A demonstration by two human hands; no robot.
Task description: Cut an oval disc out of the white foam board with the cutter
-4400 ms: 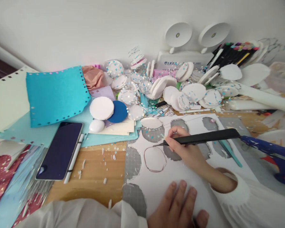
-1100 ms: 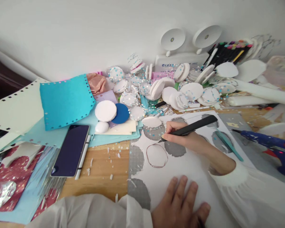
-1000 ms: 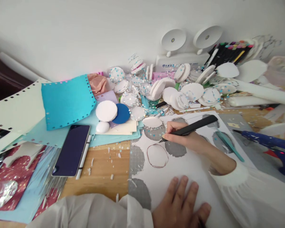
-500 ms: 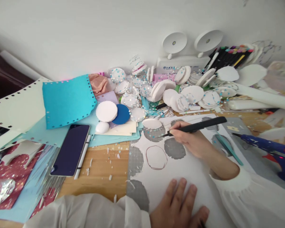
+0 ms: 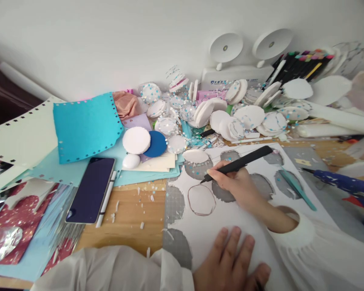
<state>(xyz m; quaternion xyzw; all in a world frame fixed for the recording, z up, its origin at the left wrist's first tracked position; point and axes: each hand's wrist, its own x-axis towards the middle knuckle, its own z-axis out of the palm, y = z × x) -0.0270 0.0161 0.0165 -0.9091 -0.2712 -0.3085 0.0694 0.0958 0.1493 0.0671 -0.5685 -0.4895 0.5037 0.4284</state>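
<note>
Black pen-shaped tool is gripped in the right hand, tip at the far edge of the brown-outlined circle. The flat left hand should steady the holed white sheet.

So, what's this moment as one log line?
left hand: flat on sheet | right hand: holds black tool, tip near drawn circle | glue gun: right of sheet

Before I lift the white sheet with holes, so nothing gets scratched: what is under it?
A grey gridded mat shows through the holes in the white sheet and beyond its right edge. The uncut part, where the left hand rests, hides whatever else lies below.
</note>
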